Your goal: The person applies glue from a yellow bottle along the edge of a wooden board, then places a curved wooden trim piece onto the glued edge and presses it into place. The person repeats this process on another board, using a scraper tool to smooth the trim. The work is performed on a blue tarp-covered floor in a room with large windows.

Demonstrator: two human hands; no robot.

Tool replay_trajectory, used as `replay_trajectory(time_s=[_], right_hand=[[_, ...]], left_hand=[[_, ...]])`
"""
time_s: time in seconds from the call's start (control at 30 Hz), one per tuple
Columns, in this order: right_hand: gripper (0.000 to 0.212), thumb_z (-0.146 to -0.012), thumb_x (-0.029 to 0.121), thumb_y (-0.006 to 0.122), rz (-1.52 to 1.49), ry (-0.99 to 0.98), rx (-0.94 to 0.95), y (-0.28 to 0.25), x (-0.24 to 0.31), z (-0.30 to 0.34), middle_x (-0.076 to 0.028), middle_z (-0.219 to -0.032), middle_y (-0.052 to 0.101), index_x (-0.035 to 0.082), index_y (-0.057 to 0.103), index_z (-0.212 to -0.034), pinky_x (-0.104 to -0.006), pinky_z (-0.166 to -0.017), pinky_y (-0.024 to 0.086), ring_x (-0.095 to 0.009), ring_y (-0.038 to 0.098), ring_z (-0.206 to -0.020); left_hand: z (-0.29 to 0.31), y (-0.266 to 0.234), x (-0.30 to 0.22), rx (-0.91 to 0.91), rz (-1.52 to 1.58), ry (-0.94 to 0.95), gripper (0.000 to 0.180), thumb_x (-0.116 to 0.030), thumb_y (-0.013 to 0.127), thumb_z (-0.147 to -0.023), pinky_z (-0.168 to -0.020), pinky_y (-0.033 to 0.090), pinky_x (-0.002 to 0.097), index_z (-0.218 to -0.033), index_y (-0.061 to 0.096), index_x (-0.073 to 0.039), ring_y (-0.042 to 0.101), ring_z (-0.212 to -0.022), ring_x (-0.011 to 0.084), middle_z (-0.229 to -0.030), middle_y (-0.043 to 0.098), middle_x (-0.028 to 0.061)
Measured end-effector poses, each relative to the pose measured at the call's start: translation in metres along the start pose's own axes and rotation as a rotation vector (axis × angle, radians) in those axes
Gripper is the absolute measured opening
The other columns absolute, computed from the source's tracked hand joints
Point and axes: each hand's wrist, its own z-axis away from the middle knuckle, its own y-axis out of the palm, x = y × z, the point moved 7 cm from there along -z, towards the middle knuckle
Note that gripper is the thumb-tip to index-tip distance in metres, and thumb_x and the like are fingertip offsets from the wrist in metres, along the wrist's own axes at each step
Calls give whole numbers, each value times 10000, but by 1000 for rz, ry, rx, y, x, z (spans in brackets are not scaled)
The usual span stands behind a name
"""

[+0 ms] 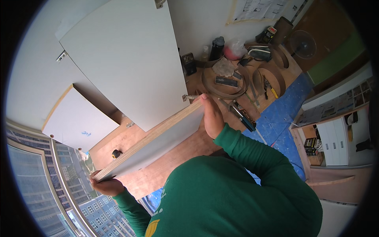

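Note:
A white-faced plywood panel (164, 148) is held tilted above a wooden worktop (150, 179), its layered edge turned up. At its lower left corner, my left hand (106, 185) is closed around the end. A dark, thin thing by those fingers is too small to name. My right hand (212, 116) grips the opposite end, thumb on the upper edge. Behind it a large white cabinet door (126, 59) with metal hinges (189, 97) leans on the wall; one hinge is close to my right thumb. A small black-and-yellow tape measure (116, 153) lies on the worktop past the panel.
A smaller white panel (81, 118) leans at the left, near a window (35, 177). To the right are coils of edge banding (225, 94), a caulking gun (242, 116), pliers (270, 87) and a dark bottle (216, 48). Blue sheeting (282, 122) covers the floor.

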Motion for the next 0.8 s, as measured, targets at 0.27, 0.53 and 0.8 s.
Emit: replay_trajectory(time_s=[0.27, 0.53, 0.8], right_hand=[[633, -1141, 528, 270, 168, -100, -14, -5, 2, 6, -103, -1113, 654, 17, 642, -1154, -359, -1032, 421, -202, 577, -1083], [739, -1113, 643, 304, -184, -33, -95, -60, -6, -12, -159, -1187, 685, -7, 653, -1162, -380, -1066, 443, -238, 628, -1168], [413, -1077, 409, 622, 142, 180, -200, -184, -100, -93, -46, -851, 643, 17, 677, -959, -308, -731, 490, -157, 628, -770]], left_hand=[[12, 5, -13, 32, -125, 110, 484, -421, 358, -1096, -728, 480, 342, -936, 627, -51, 584, -801, 207, -849, 590, 79], [18, 3, -16, 82, -195, 134, 537, -478, 350, -1112, -807, 498, 366, -996, 631, -35, 621, -843, 225, -862, 638, 118], [33, -5, -21, -52, -342, 209, 575, -482, 309, -1117, -998, 499, 453, -1194, 638, -16, 658, -1030, 271, -1053, 687, 153]])
